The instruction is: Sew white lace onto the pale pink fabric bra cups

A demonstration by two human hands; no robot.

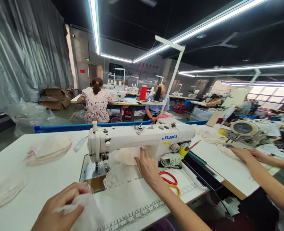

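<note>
Thin white fabric [90, 208] is pinched in my left hand [62, 205], at the front of the table left of the printed ruler. My right hand [148, 168] reaches under the arm of the white sewing machine [132, 138], fingers stretched out and thumb apart. Its thumb and fingertips are at the edge of a rounded cream fabric piece [126, 156]; whether they press on it I cannot tell. White lace fabric [119, 179] lies just right of the needle area. Red-and-yellow-handled scissors [169, 178] rest beside my right forearm, which partly covers them.
Stacked cream fabric pieces [51, 149] lie on the left of the table, with another pale stack [4, 189] nearer. A cord coil [171, 159] and yellow cup [182, 152] stand right of the machine. A co-worker's hands [248, 155] work at the adjoining table.
</note>
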